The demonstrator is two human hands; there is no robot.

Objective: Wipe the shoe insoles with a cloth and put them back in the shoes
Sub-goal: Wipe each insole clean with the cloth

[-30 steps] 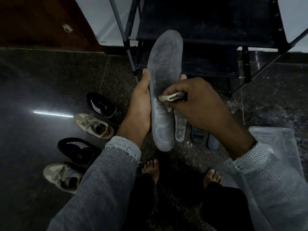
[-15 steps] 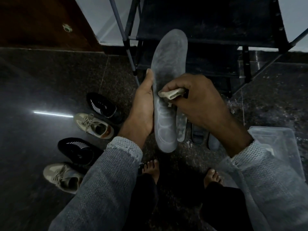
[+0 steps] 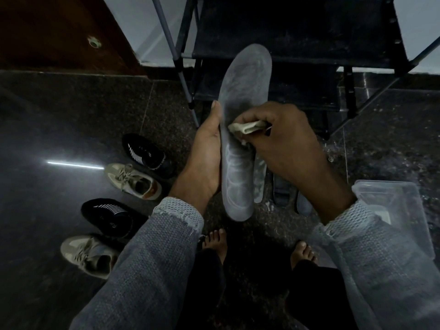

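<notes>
The left hand [image 3: 204, 158], at frame centre, is closed along the left edge of a long grey foam insole [image 3: 240, 129], with the thumb laid up that edge and the fingers hidden behind it. The insole is held clear of the floor, its toe end toward the top of the frame and its heel end toward the bottom. Pale curved marks show on its lower half.

The right hand [image 3: 285, 148], just right of centre, is closed around a small folded pale cloth [image 3: 247, 127]. The cloth is pressed against the middle of the insole face.

Below the held insole, three further insoles lie side by side on the dark speckled stone floor [image 3: 71, 120]: a pale grey insole [image 3: 260, 179], a dark insole [image 3: 283, 194] and a bluish-grey insole [image 3: 303, 206]. All three are partly hidden by the right hand.

In the left half of the frame, four shoes stand on the floor in a diagonal row. From upper to lower: a black knit shoe with white stripes [image 3: 146, 153], a beige laced sneaker [image 3: 132, 181], a second black striped shoe [image 3: 107, 216], a second beige sneaker [image 3: 87, 256].

A clear plastic container [image 3: 402, 203] lies at the right edge. A black metal-framed rack [image 3: 297, 29] occupies the top centre.
</notes>
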